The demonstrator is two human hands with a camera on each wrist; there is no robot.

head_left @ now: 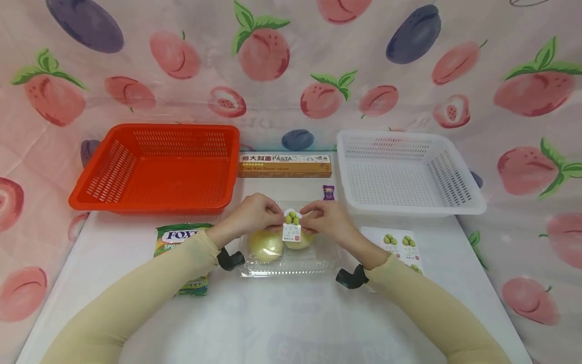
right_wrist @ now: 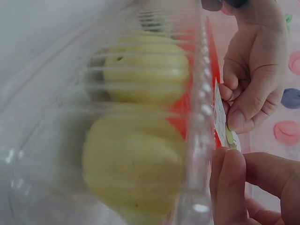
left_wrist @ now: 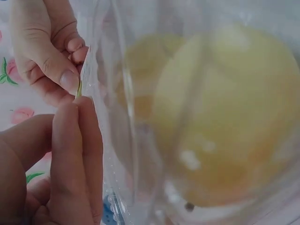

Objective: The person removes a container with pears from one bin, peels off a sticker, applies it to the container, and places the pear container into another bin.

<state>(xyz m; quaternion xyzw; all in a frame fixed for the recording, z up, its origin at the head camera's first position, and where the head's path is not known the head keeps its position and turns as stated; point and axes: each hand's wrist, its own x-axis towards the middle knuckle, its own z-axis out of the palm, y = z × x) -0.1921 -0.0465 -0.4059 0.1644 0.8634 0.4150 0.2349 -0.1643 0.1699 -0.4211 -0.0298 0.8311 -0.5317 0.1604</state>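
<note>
The box (head_left: 325,259) was clear, glossy plastic with a ridged rim; the fruit (head_left: 265,246) looked smooth and faintly shiny; the label (head_left: 291,233) looked like smooth paper; the red basket (head_left: 150,207) was shiny, perforated plastic, the white basket (head_left: 414,208) perforated plastic too; the snack bag (head_left: 194,287) was glossy film; the sleeves (head_left: 150,290) were matt cloth.

The head view looks forward and down from the near side, well back, across the white table (head_left: 218,323) to the far pale-pink fruit-printed cloth (head_left: 195,101). Very close in, the left-wrist view faces right, the right-wrist view left towards the red plastic basket (head_left: 150,207); both share the clear plastic clamshell box (head_left: 325,263) and white printed paper label (head_left: 291,233).
</note>
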